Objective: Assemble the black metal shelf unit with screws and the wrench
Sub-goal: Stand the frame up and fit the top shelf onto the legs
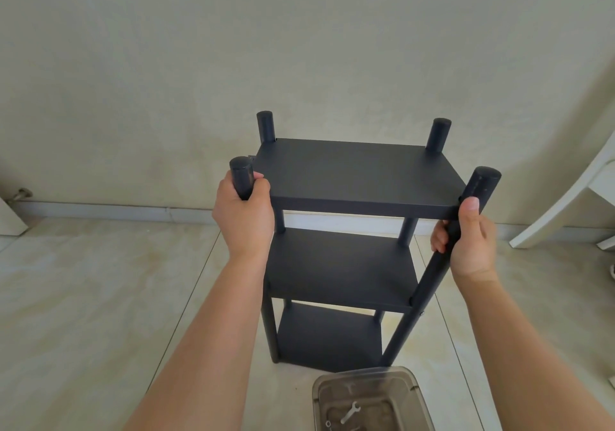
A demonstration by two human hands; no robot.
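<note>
1. Nearest the camera, at the bottom edge, a clear plastic box [372, 400] sits on the floor; inside it lies a small silver wrench [350, 412], with a small metal bit beside it too tiny to identify; no brand, label or writing can be read anywhere.
2. The shelf unit [361, 177] stands upright on the floor just beyond the box; it is matte black, with three flat rectangular shelves stacked one above the other and four round posts at the corners; the post tops stick up above the top shelf and end in flat caps.
3. The left hand [243, 212] is wrapped round the near left post [242, 177] just below its cap, fingers curled over the edge of the top shelf.
4. The right hand [469, 237] grips the near right post [479, 187] beneath the top shelf, thumb pressed up along the post, fingers curled behind it.
5. The floor [100, 297] is large pale beige tiles with thin grout lines; a plain off-white wall [299, 48] rises behind, with a light skirting strip along its foot.
6. At the right edge part of a white piece of furniture [579, 197] leans into view; a small metal fitting [21, 194] sits low on the wall at far left.
</note>
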